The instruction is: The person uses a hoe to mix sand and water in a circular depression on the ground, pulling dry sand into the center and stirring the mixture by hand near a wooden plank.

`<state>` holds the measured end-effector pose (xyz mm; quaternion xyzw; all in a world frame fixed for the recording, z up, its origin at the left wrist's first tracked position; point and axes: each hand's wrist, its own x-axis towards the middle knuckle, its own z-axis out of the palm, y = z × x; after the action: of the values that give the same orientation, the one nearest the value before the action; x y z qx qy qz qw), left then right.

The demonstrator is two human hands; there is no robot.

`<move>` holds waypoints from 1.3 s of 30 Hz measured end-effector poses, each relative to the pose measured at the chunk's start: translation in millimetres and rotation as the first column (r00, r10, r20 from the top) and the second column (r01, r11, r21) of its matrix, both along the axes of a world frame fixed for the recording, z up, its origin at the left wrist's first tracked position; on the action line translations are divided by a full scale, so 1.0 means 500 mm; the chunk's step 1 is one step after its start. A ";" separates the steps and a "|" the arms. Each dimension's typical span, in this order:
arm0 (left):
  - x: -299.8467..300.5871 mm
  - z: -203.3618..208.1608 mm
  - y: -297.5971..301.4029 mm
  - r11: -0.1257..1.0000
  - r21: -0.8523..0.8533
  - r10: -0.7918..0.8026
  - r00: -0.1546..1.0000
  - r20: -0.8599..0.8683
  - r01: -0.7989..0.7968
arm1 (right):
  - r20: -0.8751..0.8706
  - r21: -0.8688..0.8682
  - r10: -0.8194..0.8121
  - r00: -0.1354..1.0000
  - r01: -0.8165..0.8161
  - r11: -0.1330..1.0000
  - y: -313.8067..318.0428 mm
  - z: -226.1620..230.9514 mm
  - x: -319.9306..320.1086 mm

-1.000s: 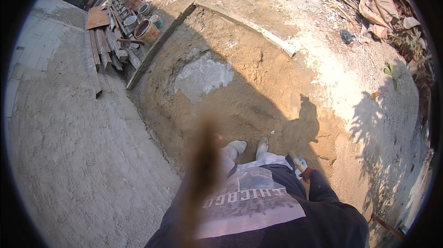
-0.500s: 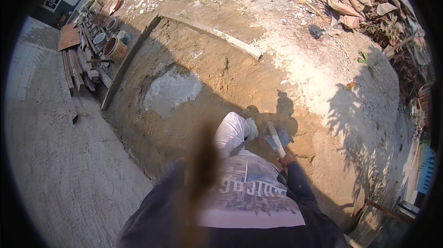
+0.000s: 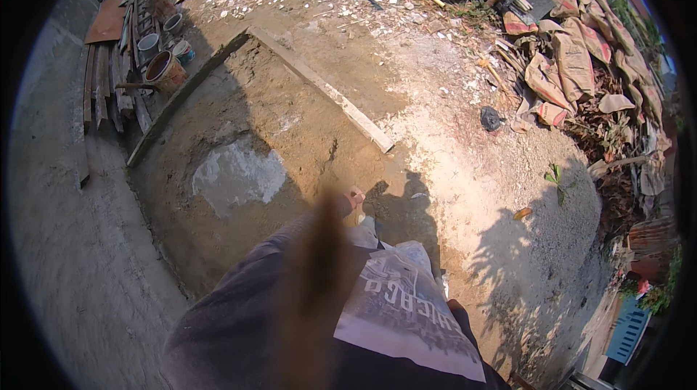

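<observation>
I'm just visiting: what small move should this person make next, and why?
Perhaps bring the right hand out in front of the printed shirt. The left hand is stretched forward above the sandy ground, but the right is out of sight, so whatever it may hold can't be checked.

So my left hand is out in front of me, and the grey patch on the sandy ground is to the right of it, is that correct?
Not quite: the head view shows the grey patch to the left of your left hand, which is indeed out in front of you.
</observation>
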<state>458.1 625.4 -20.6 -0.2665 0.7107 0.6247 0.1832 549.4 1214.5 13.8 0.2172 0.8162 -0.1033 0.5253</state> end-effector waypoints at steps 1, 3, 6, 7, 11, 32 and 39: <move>-0.041 0.076 0.039 1.000 0.011 0.018 0.981 -0.194 -0.017 | -0.011 0.044 0.137 0.990 -0.136 0.990 0.001 0.009 -0.036; -0.090 0.209 0.063 0.984 0.164 -0.036 0.978 -0.205 0.071 | -0.034 0.038 0.246 0.969 -0.245 0.969 -0.062 0.008 -0.136; -0.047 0.227 0.042 0.982 0.155 -0.063 0.958 -0.281 0.110 | -0.042 -0.064 0.296 0.954 -0.298 0.952 -0.218 0.002 -0.261; -0.024 0.222 0.043 0.985 0.121 -0.080 0.948 -0.306 0.122 | -0.042 -0.083 0.313 0.949 -0.316 0.945 -0.249 0.005 -0.293; 0.036 0.184 0.003 0.992 -0.124 -0.046 0.993 -0.110 0.032 | -0.053 -0.109 0.381 0.923 -0.385 0.916 -0.340 0.021 -0.426; -0.042 -0.102 -0.199 0.942 -0.091 0.335 0.914 0.227 -0.323 | 0.035 -0.168 0.607 0.794 -0.594 0.787 -0.858 0.028 -1.005; -0.116 -0.077 -0.520 0.905 -0.112 0.420 0.825 0.377 -0.409 | 0.112 -0.200 0.606 0.788 -0.579 0.790 -1.044 0.036 -1.227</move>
<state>400.1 365.3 -59.1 -0.5364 0.5926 0.5738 0.1784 -64.2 692.6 31.6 -0.0838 0.7845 0.0231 0.6141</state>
